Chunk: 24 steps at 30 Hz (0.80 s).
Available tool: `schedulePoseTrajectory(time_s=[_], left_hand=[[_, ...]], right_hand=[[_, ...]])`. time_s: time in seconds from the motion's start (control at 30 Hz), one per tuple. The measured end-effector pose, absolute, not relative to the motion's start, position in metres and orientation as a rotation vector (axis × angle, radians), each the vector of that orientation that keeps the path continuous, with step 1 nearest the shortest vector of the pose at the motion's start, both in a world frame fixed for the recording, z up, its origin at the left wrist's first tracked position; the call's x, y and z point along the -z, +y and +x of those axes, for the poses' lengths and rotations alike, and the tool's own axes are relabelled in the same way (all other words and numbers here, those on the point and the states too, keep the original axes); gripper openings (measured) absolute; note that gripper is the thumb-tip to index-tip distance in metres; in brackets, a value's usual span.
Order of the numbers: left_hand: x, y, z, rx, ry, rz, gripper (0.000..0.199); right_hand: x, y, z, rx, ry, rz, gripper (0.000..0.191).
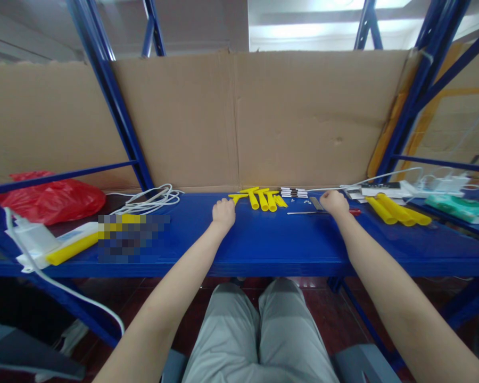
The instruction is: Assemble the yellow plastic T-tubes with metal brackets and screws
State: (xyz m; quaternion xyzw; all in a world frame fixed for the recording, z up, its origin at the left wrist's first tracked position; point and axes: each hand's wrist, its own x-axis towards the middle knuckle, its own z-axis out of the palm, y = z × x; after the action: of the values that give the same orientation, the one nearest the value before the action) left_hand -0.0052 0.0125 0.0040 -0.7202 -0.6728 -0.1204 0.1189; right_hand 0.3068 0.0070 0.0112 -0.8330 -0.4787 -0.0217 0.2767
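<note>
My left hand (224, 212) is closed at the left end of a row of yellow T-shaped pieces (254, 200), its fingers on the leftmost yellow piece (238, 197). Further right, my right hand (334, 202) is closed beside a small grey metal piece (315, 203); what its fingers hold, if anything, is hidden. A screwdriver lies under or behind that hand, its thin shaft (301, 213) showing to the left and its red handle (355, 212) to the right. Between the hands lies a small stack of white and black strips (294, 192).
Yellow tubes (399, 210) and white boxes lie at the right of the blue table (263, 239). Coiled white cable (155, 200), a red bag (56, 199) and a white power strip (77, 234) are at the left. Cardboard (263, 122) and blue posts stand behind.
</note>
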Motion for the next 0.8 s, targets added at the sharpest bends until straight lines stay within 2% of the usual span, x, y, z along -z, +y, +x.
schedulePoseTrajectory(time_s=[0.17,0.37,0.53,0.8], left_hand=[[-0.007,0.014,-0.011,0.415,-2.014,-2.139,0.053],[-0.008,0.019,-0.022,0.454,-2.048,-2.152,0.039],[-0.001,0.023,-0.02,0.445,-1.973,-2.181,0.044],[0.003,0.031,-0.024,0.402,-2.007,-2.209,0.04]], right_hand=[[-0.011,0.007,0.308,0.073,-1.294,-2.234,0.032],[-0.011,0.007,0.308,0.052,-1.304,-2.23,0.032],[-0.01,0.008,0.308,0.059,-1.303,-2.228,0.032],[-0.01,0.009,0.309,0.059,-1.319,-2.232,0.031]])
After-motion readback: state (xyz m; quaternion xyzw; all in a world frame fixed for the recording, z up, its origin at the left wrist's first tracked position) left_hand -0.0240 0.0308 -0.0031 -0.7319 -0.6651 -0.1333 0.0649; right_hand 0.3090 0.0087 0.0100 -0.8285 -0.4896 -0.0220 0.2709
